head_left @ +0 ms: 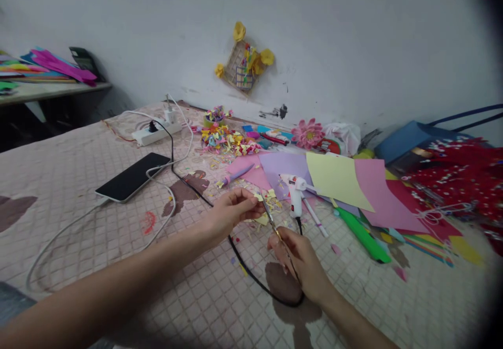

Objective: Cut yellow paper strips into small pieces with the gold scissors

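Yellow ppr [258, 197] btwn fingertips [250, 202], L hand [228, 211]

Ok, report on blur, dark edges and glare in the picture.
Head view: blurred darkness borders the picture's right edge, and the red pile there looks smeared; head view: the light is dull, the tablet shows no strong glare, and the scissors in the right hand lack crisp detail.

Soft, dim light is spreading over the counter [70, 165] near me; black is covering the right-hand corners, and the red decorations [463, 181] are looking blurred.
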Tool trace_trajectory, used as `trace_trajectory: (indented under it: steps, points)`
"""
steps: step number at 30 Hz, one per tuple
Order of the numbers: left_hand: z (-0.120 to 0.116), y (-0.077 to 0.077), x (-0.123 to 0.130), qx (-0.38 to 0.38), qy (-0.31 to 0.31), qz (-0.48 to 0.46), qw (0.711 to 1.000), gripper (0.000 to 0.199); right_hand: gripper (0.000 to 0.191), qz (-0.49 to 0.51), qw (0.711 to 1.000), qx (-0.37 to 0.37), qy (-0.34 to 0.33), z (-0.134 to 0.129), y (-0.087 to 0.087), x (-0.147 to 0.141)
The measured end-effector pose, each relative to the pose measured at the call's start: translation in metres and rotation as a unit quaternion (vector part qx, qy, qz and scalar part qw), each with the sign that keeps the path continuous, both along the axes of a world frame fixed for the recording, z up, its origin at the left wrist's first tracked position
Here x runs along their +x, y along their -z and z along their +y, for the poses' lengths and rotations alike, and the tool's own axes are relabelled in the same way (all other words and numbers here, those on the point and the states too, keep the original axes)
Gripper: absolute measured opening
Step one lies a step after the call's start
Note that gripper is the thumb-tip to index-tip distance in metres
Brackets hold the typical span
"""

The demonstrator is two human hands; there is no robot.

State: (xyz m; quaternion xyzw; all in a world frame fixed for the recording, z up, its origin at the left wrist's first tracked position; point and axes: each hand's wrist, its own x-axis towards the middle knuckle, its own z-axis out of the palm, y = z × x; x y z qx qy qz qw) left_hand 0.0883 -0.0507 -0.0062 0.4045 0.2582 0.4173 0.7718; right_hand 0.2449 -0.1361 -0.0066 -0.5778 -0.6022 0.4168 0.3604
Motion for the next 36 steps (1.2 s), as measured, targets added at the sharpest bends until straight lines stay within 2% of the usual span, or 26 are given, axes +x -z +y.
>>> trace_trajectory:
  steps: [13,25,36]
  points:
    - [-0.0021,-0.0013,0.0022,-0.002,-0.014,-0.011,1.0,0.015,0.037,-0.04,0.999,0.012,0.002,-0.001,-0.0011,0.0004]
    - [-0.0031,-0.0006,0.0016,-0.006,-0.01,-0.023,1.0,0.014,0.034,-0.038,0.999,0.019,0.005,-0.001,0.0007,0.0]
    - [0.0,0.0023,0.0009,-0.006,-0.001,-0.02,1.0,0.017,0.034,-0.082,0.996,0.032,0.0,-0.0017,-0.0009,0.0023]
